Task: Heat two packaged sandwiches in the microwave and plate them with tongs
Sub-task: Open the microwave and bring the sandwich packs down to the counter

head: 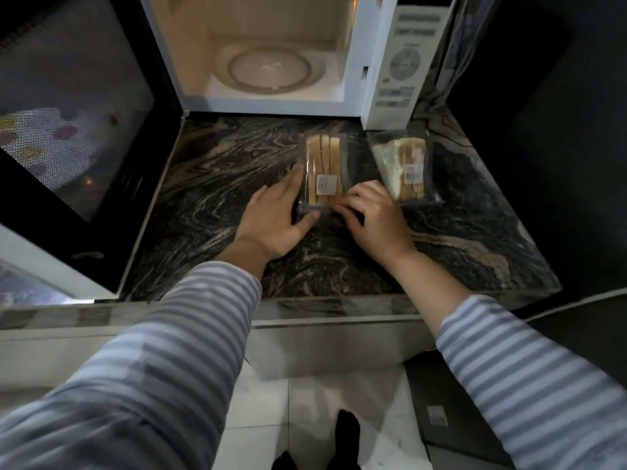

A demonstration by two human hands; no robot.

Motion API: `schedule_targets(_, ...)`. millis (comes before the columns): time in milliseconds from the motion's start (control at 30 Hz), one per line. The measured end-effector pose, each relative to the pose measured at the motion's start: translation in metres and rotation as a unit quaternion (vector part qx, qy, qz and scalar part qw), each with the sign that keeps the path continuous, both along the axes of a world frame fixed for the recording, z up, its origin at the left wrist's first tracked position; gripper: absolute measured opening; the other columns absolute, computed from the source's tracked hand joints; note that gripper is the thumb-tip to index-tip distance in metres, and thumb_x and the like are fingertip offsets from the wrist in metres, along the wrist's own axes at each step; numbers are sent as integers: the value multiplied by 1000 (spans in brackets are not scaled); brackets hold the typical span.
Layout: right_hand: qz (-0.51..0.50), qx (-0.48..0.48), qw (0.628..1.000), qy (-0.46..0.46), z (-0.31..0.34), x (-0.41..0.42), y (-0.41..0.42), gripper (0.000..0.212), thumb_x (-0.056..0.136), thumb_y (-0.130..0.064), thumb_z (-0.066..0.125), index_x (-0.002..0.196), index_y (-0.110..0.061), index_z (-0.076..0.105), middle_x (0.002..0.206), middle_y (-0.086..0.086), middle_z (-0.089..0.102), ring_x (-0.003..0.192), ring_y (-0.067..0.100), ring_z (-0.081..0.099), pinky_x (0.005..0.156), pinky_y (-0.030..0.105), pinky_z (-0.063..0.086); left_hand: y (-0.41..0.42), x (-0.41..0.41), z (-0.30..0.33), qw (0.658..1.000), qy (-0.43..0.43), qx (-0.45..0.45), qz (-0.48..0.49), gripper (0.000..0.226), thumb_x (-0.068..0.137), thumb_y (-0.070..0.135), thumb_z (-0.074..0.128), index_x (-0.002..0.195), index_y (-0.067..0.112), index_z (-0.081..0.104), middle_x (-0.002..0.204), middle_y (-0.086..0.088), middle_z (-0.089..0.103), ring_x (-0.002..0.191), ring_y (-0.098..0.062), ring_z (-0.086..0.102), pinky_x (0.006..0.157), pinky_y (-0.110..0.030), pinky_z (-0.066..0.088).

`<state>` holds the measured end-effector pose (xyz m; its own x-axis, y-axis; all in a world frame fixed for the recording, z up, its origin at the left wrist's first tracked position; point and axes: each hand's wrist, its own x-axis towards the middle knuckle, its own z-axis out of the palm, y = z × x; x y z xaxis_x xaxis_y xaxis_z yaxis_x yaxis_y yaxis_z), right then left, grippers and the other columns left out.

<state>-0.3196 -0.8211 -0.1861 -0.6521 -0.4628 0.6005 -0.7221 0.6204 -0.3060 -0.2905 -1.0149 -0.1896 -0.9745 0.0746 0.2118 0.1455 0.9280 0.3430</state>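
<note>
A packaged sandwich (322, 164) in clear wrap with a white label lies on the dark marble counter (210, 205) in front of the microwave. My left hand (274, 218) lies against its left side, fingers straight, thumb along the near end. My right hand (373, 215) has curled fingers pinching the package's near right corner. A second packaged sandwich (405, 167) lies to the right, untouched. The white microwave (359, 62) stands with its cavity exposed and the glass turntable (269, 67) bare.
The microwave door (68, 130) swings out to the left over the counter, blocking that side. The control panel (403, 62) is at the right. The counter's front edge (305, 307) lies below my forearms. White floor tiles lie beneath.
</note>
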Motion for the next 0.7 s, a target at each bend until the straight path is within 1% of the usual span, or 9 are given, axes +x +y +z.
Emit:
schedule_targets(167, -3, 6, 1000, -1, 0, 0, 1, 19, 90, -18, 62, 90, -5, 75, 84, 8, 64, 86, 24, 56, 75, 28, 44, 0, -2, 0, 1000, 0, -22, 12, 81, 91, 54, 43, 153, 22, 2, 159, 1, 15, 144, -16, 20, 118, -35, 12)
schedule_targets(267, 2, 6, 1000, -5, 2, 0, 1, 16, 88, -18, 65, 89, -5, 76, 84, 7, 64, 86, 24, 57, 74, 28, 45, 1, -2, -1, 999, -2, -30, 12, 81, 91, 55, 42, 153, 21, 3, 159, 1, 14, 144, -16, 20, 118, -35, 13)
schedule_targets(367, 5, 13, 1000, -10, 4, -2, 1, 14, 86, -19, 68, 89, -7, 76, 83, 6, 64, 85, 25, 57, 72, 34, 48, 2, -1, 0, 999, -2, -32, 13, 80, 91, 54, 42, 153, 22, 4, 160, 1, 14, 144, -16, 19, 118, -35, 12)
schedule_targets(467, 12, 35, 999, -1, 6, -4, 0, 19, 87, -25, 65, 88, -10, 76, 82, 4, 64, 84, 27, 57, 70, 39, 48, 2, -1, 0, 999, -2, -33, 14, 79, 92, 54, 42, 153, 22, 4, 159, 1, 14, 144, -16, 19, 118, -35, 12)
schedule_targets(567, 23, 49, 998, 17, 8, -6, 1, 22, 87, -28, 61, 90, -12, 76, 82, 2, 65, 83, 26, 58, 69, 37, 46, 2, -1, -1, 999, -3, -35, 13, 79, 92, 54, 41, 152, 22, 3, 159, 1, 15, 144, -16, 19, 118, -35, 12)
schedule_targets(633, 20, 48, 998, 25, 8, -5, -1, 19, 88, -25, 62, 90, -12, 75, 82, 2, 65, 82, 26, 57, 68, 37, 46, 1, -1, 0, 999, -4, -34, 13, 79, 92, 55, 41, 152, 22, 3, 159, 2, 14, 144, -15, 18, 118, -35, 12)
schedule_targets(700, 21, 45, 999, 21, 7, -3, -5, 14, 89, -18, 61, 88, -9, 72, 83, 5, 65, 82, 26, 57, 69, 39, 47, 2, 0, 1, 999, -7, -34, 14, 78, 92, 54, 40, 152, 22, 2, 160, 2, 12, 145, -14, 17, 118, -34, 12)
